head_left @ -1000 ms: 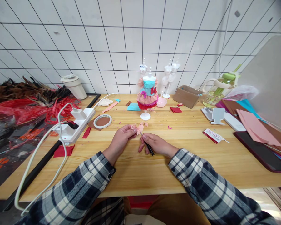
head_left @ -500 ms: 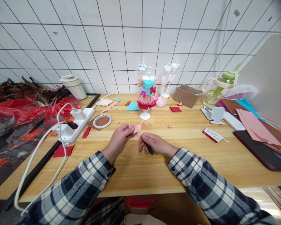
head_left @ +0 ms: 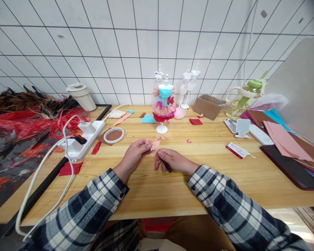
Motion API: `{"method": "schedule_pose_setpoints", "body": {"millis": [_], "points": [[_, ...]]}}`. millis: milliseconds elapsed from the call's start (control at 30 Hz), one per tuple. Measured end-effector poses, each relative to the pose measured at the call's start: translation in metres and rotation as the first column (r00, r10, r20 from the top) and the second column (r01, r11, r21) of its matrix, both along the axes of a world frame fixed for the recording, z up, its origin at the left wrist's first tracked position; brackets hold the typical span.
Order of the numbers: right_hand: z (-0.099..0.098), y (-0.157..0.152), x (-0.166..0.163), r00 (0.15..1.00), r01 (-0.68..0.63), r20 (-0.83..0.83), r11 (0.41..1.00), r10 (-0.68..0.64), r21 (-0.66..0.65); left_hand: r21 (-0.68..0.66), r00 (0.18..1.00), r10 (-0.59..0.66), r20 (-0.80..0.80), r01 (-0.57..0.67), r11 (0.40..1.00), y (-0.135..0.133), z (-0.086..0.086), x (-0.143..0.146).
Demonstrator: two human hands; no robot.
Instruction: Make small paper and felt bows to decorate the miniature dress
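My left hand [head_left: 136,155] pinches a pleated pink crepe paper piece [head_left: 154,144], fanned out like a bow, between thumb and fingers. My right hand [head_left: 174,160] is closed around a slim black-handled tool [head_left: 168,166] with a thin metal tip. That tip meets the lower edge of the pink paper; its exact shape is too small to make out. Just behind the paper lie small pink scraps [head_left: 162,138]. Farther back stands a miniature dress form [head_left: 164,101] in a blue bodice, a ruffled pink and red skirt and small bows.
On the left are a power strip [head_left: 87,141] with looping white cables and a tape roll [head_left: 114,136]. Bare mini mannequins [head_left: 186,85], a cardboard box [head_left: 208,106] and a pink dish [head_left: 180,113] stand behind. To the right lie a phone stand [head_left: 243,128] and coloured paper sheets [head_left: 288,143].
The pink paper has turned and spread a little in my left hand, shifting slightly right. My right hand and its tool have hardly moved.
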State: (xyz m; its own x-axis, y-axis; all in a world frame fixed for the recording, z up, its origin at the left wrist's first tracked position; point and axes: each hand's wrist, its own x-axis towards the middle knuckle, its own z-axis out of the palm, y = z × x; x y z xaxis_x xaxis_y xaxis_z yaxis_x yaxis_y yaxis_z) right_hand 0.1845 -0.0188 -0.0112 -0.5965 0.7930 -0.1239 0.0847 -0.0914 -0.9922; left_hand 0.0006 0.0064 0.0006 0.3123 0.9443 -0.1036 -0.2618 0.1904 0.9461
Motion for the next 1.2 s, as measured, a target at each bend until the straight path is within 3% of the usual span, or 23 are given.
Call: {"method": "schedule_pose_setpoints", "body": {"millis": [400,733,1200], "points": [[-0.0021,0.0022,-0.0001,1.0,-0.013,0.009,1.0,0.013,0.003,0.003,1.0,-0.014,0.0,0.014,1.0,0.0,-0.0005,-0.0007],[-0.0011,0.0004,0.0009,0.999,0.02,-0.041,0.999,-0.022,-0.051,-0.029,0.998,0.057,0.039,-0.056,0.998,0.0012,-0.0017,-0.0017],[-0.0034,0.002,0.0008,0.998,0.023,-0.06,0.999,-0.026,-0.042,-0.029,0.999,0.01,0.034,-0.009,1.0,-0.0005,0.0018,-0.0004]]}}
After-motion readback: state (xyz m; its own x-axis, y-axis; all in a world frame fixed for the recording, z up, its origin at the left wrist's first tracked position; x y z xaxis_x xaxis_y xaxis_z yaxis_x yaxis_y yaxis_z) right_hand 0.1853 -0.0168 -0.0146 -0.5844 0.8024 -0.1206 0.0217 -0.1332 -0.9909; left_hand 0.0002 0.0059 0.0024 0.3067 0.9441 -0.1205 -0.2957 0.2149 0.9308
